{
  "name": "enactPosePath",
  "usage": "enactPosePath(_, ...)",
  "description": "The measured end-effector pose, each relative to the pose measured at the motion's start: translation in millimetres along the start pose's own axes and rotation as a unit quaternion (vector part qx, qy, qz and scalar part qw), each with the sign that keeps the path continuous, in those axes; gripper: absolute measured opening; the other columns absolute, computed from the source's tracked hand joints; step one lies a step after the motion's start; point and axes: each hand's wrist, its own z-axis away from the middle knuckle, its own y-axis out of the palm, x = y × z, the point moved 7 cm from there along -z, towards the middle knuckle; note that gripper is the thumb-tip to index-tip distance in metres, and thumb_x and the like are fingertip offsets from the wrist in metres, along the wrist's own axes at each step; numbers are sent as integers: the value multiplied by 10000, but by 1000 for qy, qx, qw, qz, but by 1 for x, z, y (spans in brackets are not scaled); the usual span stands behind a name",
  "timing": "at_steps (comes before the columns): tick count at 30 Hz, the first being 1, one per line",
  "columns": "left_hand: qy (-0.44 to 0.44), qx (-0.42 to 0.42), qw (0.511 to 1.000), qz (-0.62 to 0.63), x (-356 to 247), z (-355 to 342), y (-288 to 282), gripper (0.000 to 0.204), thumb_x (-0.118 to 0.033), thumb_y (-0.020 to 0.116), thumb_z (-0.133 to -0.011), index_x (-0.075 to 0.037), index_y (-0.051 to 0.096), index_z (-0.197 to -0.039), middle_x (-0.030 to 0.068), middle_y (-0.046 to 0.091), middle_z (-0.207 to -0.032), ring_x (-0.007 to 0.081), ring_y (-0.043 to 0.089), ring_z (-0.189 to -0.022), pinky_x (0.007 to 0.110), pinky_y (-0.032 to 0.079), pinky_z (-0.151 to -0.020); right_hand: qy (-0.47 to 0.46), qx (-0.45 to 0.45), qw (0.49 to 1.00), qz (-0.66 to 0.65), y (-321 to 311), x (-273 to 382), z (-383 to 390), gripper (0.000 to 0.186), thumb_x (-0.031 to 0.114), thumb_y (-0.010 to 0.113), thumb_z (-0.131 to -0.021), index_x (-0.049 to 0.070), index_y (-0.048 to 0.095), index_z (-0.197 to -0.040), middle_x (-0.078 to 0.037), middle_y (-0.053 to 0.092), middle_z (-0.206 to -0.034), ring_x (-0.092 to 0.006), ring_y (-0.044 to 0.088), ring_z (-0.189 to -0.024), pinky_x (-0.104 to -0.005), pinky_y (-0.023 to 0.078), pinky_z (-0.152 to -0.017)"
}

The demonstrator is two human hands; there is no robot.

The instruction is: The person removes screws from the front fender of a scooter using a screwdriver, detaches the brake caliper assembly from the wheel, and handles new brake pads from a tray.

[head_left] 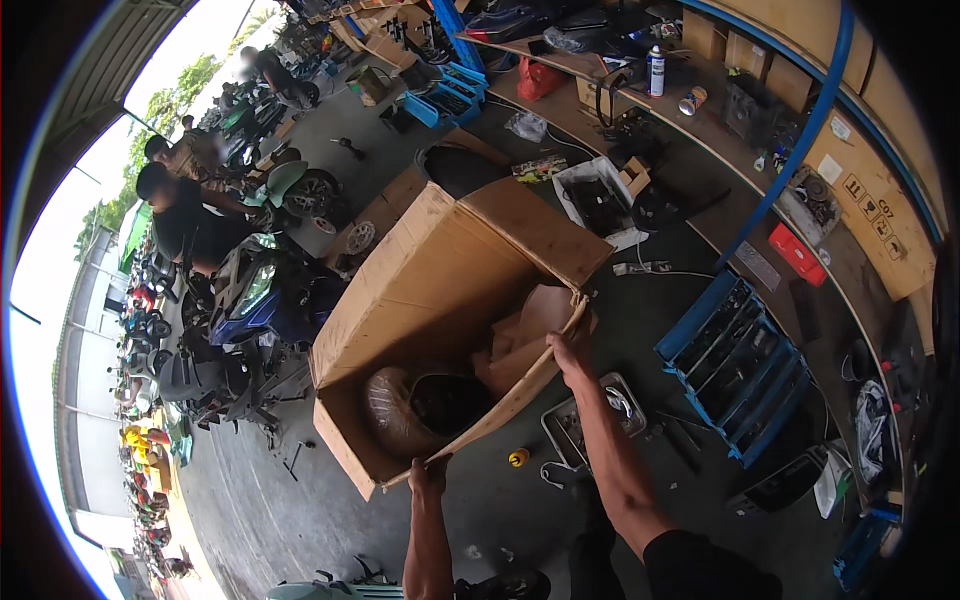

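Observation:
A large open cardboard box (400,270) is tilted in front of me, held by its near edge. My left hand (428,477) grips that edge near the left corner, fingers wrapped over the cardboard. Further right, my right hand (570,357) is closed on the same rim near the right corner. Inside, a rounded bundle in clear plastic wrap (390,400) lies beside a dark, hollow-looking part (450,403). Crumpled brown paper (520,340) fills the right end of the box. The lower parts of the contents are hidden by the near wall.
A metal tray (560,437) with parts sits on the floor by my right forearm, near a yellow roll (518,457). Blue toolboxes (735,365) stand right, below a long shelf (690,125). Partly dismantled motorcycles (250,300) and several people (180,220) are at left.

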Motion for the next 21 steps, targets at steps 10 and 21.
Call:
enactPosePath(10,77,29,979,-185,-18,33,-22,383,-114,436,-1015,195,450,-1241,350,536,-1291,381,579,-1175,464,501,-1068,-49,73,994,64,72,15,-1,1083,101,664,-714,197,85,-1624,-237,467,-1486,-372,538,-1293,-407,460,-1063)
enactPosePath(21,121,-318,940,15,-119,89,-224,685,-464,517,-1012,29,319,-1444,217,366,-1489,401,509,-1269,539,527,-1005,96,332,888,303,225,-167,192,1130,503,742,-750,22,105,-1551,-304,370,-1482,-430,504,-1292,-436,441,-1073)
